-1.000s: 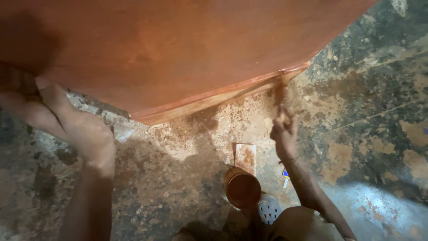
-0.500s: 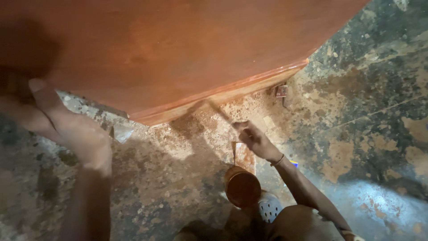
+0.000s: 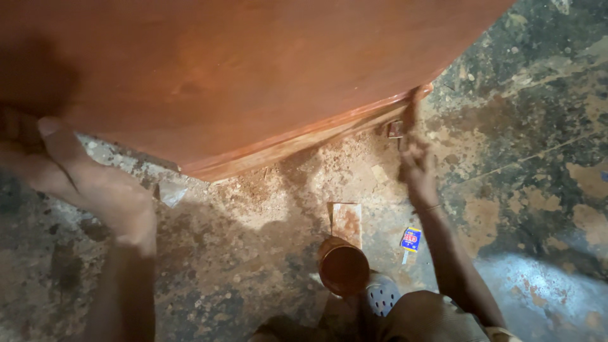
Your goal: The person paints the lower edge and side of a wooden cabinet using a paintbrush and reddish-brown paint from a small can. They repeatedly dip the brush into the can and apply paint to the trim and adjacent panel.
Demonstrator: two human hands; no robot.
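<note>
Head view: small round tin [image 3: 343, 268] on the floor near the person's knees, open, filled with glossy red-brown liquid; its rim touches a flat stained block [image 3: 347, 223] lying just behind it. A blue packet [image 3: 411, 239] lies to the right of these, near the right forearm. Right hand [image 3: 415, 166] reaches up to the lower edge of the big red-brown wooden panel [image 3: 240, 76], its grip closed on a dark brush [image 3: 405, 123] pressed at the panel's corner trim. Left hand [image 3: 76, 174] is braced under the panel's left edge, fingers curled around it. Floor [image 3: 525, 126] is rough concrete, mottled grey and orange, strewn with red-brown dust below the panel. A perforated white sandal [image 3: 381, 295] shows by the tin.
</note>
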